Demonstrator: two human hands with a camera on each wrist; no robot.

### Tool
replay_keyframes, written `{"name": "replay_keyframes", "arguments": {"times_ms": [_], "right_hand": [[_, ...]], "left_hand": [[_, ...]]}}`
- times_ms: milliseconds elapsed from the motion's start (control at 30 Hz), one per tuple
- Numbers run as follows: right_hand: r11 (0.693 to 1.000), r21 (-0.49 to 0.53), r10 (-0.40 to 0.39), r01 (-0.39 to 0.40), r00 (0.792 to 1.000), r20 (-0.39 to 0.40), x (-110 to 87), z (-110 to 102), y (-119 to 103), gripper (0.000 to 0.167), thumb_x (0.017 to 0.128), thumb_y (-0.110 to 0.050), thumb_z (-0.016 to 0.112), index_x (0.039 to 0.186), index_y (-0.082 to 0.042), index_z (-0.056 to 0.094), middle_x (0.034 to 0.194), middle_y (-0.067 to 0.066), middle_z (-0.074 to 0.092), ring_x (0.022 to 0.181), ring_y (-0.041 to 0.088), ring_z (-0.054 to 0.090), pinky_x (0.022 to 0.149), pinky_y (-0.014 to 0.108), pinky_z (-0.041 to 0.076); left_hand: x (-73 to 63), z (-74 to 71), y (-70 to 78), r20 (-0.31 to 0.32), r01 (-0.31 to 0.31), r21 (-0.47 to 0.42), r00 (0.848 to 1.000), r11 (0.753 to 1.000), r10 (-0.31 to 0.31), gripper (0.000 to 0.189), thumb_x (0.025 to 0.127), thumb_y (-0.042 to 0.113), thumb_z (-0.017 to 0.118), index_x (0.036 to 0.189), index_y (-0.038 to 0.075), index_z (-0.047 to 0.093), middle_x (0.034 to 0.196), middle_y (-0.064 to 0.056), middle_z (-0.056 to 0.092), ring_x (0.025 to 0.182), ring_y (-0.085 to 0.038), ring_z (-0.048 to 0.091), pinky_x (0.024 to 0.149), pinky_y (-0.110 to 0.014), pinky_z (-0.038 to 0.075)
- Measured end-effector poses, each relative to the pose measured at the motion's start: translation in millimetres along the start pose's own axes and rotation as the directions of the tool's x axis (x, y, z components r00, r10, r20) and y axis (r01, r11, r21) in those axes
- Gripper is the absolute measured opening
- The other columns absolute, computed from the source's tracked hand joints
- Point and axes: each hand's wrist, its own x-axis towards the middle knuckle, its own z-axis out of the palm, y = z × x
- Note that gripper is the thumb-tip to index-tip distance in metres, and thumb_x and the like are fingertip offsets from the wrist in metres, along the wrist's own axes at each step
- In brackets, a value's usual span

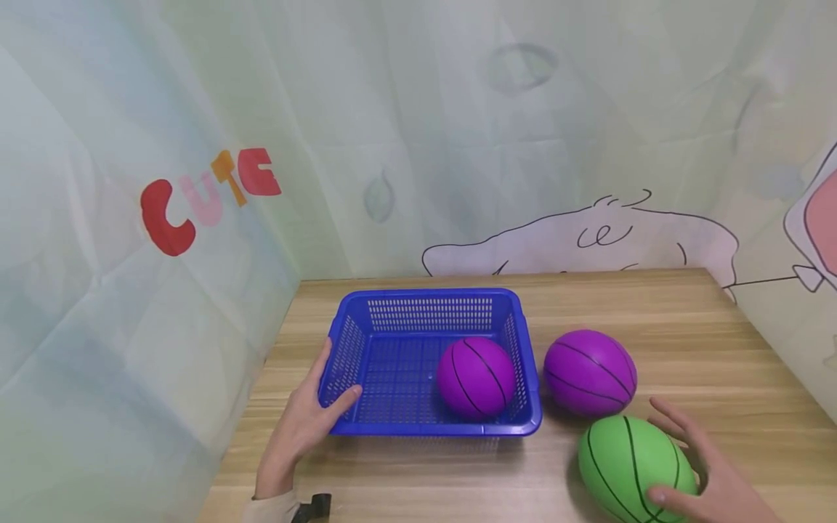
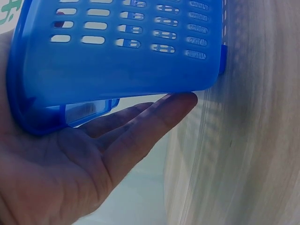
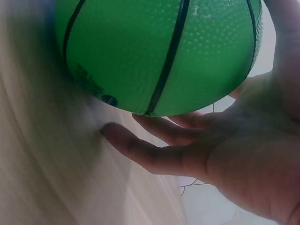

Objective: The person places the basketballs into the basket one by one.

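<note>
My left hand (image 1: 306, 418) grips the left rim of a blue plastic basket (image 1: 418, 428), thumb over the inside and the other fingers along the outer wall. In the left wrist view, those fingers (image 2: 150, 122) lie beneath the slotted basket (image 2: 122, 70). A purple ball (image 1: 476, 378) with black lines sits inside, at the right. Around the right side of a green ball (image 1: 628, 465), my right hand (image 1: 716, 472) is curved, thumb on the near side. The right wrist view shows bent fingers (image 3: 173, 154) close along the green ball (image 3: 154, 56).
A second purple ball (image 1: 590, 373) rests on the wooden table (image 1: 686, 327), between the basket and the green ball. Printed fabric walls (image 1: 418, 145) stand at the back and both sides. A dark strap (image 1: 312, 506) shows at the left sleeve.
</note>
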Motion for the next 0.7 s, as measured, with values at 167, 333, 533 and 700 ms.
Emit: {"name": "replay_keyframes", "arguments": {"times_ms": [167,333,533,700], "right_hand": [[1.0,-0.004,0.003,-0.003,1.0,0.016,-0.4,2.3,-0.6,0.116,0.095,-0.01,0.081,0.181,-0.022,0.005,0.157,-0.036,0.038,0.116,0.004,0.069,0.078,0.036,0.068],[0.992,0.079,0.094,-0.099,0.993,0.07,0.1,4.2,-5.1,0.122,0.095,-0.01,0.08,0.18,-0.03,-0.005,0.155,-0.016,0.05,0.112,0.008,0.073,0.077,0.041,0.069],[0.989,0.065,0.123,-0.13,0.987,0.106,0.5,7.1,-11.4,0.124,0.095,-0.009,0.08,0.179,-0.031,-0.009,0.146,0.039,0.05,0.106,0.01,0.075,0.075,0.04,0.069],[0.995,0.021,0.099,-0.102,0.99,0.1,0.5,6.9,-8.5,0.119,0.095,-0.009,0.079,0.179,-0.03,-0.003,0.145,0.042,0.045,0.103,0.007,0.073,0.071,0.039,0.069]], "left_hand": [[0.2,-0.2,0.9,0.001,-0.001,0.003,1.0,1.0,0.001,0.105,0.105,0.047,0.074,0.181,0.023,0.006,0.183,-0.023,0.022,0.161,-0.056,0.033,0.126,-0.077,0.03],[0.2,-0.2,1.5,-0.001,-0.011,-0.002,1.0,1.0,0.011,0.106,0.105,0.048,0.074,0.181,0.02,0.007,0.183,-0.022,0.022,0.162,-0.055,0.031,0.127,-0.076,0.029],[-0.2,-0.3,1.2,-0.003,-0.014,0.0,1.0,1.0,0.014,0.106,0.105,0.05,0.073,0.181,0.019,0.007,0.183,-0.023,0.022,0.162,-0.055,0.032,0.127,-0.076,0.029],[-0.2,0.0,0.1,-0.006,-0.014,-0.001,1.0,1.0,0.014,0.106,0.105,0.05,0.074,0.181,0.02,0.008,0.183,-0.022,0.022,0.162,-0.055,0.031,0.127,-0.076,0.029]]}}
